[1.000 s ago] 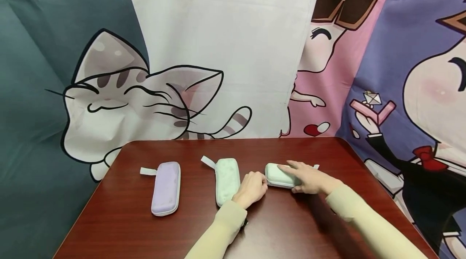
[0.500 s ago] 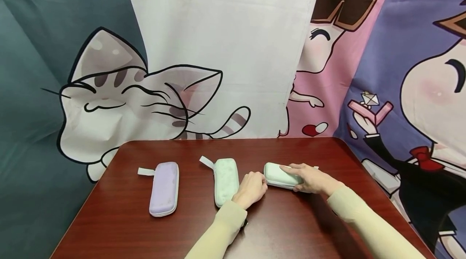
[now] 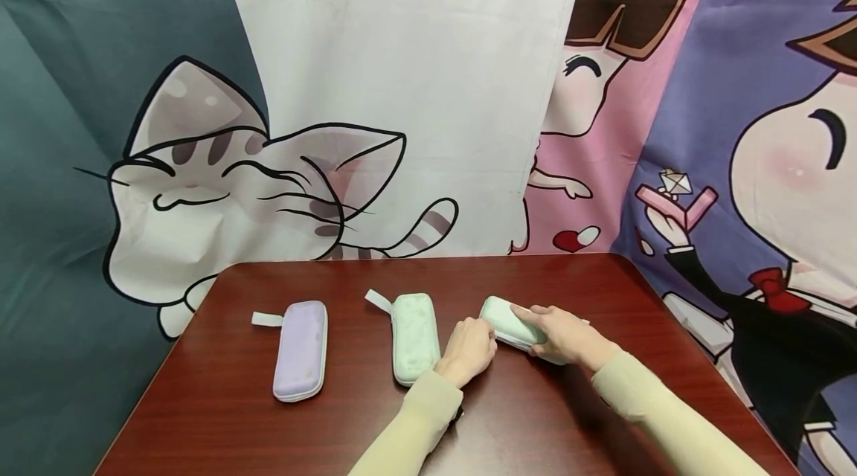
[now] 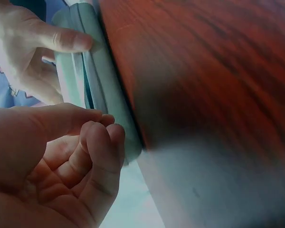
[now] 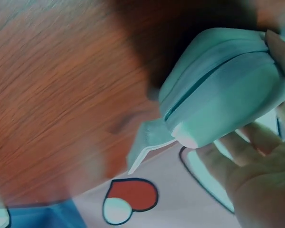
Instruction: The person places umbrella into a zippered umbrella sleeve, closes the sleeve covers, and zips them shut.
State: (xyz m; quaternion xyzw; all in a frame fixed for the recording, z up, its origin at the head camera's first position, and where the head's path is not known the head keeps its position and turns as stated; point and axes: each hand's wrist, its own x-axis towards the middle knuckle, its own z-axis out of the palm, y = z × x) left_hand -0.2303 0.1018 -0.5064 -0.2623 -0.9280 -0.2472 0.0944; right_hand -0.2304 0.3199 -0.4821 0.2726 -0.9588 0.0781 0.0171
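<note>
A mint-green zippered case [image 3: 512, 323] lies slanted at the table's right. My right hand [image 3: 569, 335] grips it, thumb along its near side and fingers over the top and far side. At its left end my left hand [image 3: 471, 346] pinches thumb and fingertips together at the zipper line. In the left wrist view, a dark gap shows along the zipper [image 4: 88, 83] between the two hands; whatever the left fingertips [image 4: 104, 124] pinch is hidden, apparently the zipper pull. A pale fabric loop [image 5: 149, 137] sticks out from the case's other end in the right wrist view.
A second mint-green case [image 3: 413, 338] lies upright in the picture, just left of my left hand. Farther left is a purple case [image 3: 300, 351] with a white loop. Behind the dark red table [image 3: 361, 431] hangs a cartoon-printed curtain [image 3: 402, 52].
My right hand has closed its fingers round the right green case. That case has turned, its right end now nearer to me. The left hand stays at its left end.
</note>
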